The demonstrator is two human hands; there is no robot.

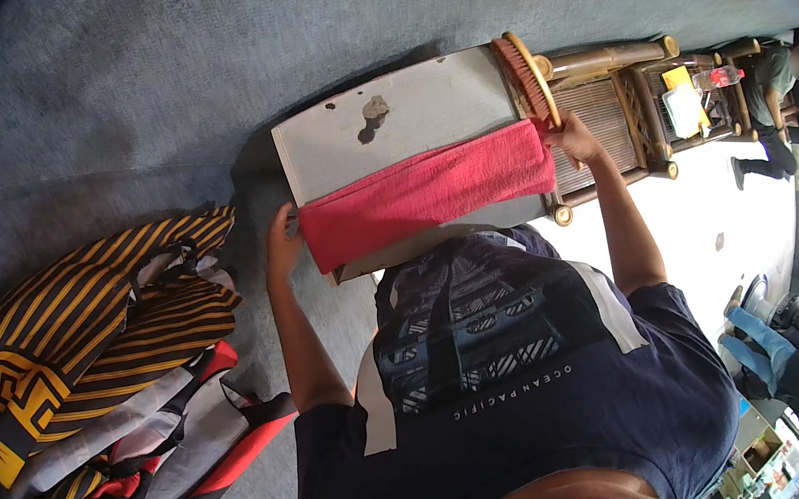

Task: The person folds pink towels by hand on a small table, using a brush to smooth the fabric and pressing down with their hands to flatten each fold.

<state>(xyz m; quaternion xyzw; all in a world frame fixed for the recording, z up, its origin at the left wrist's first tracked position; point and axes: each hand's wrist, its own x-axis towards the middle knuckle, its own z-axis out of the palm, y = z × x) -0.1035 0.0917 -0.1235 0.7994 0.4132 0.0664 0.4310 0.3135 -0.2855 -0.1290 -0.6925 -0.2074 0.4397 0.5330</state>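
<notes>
As both hands spread a red towel point(427, 193) across a grey board point(393, 119), left hand point(282, 245) fingers pinched its near-left end while right hand point(572, 138) fingers gripped its right end. A brush point(527, 79) stood just beside; a tug risked toppling it.

A person looks down at a grey-white board point(393, 119) with a red towel point(427, 193) spread across it. Their left hand point(282, 245) grips the towel's left end; their right hand point(572, 138) holds its right end beside a wooden-handled brush point(526, 76). Striped bags point(104, 379) lie to the left.
</notes>
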